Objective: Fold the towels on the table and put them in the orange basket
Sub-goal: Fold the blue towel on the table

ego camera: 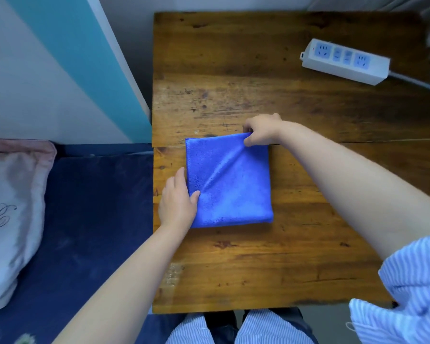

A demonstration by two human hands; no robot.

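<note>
A blue towel [233, 184], folded into a near square, lies flat on the wooden table [258, 256]. My right hand [262, 130] pinches its far right corner between thumb and fingers. My left hand [179, 202] grips the towel's left edge near the near corner, thumb on top of the cloth. A diagonal crease runs across the towel between the two hands. No orange basket is in view.
A white power strip [345, 61] with its cable lies at the table's far right. Left of the table is a bed with a dark blue sheet [90, 219] and a pale pillow [10, 207]. A teal and white panel [72, 58] stands behind it.
</note>
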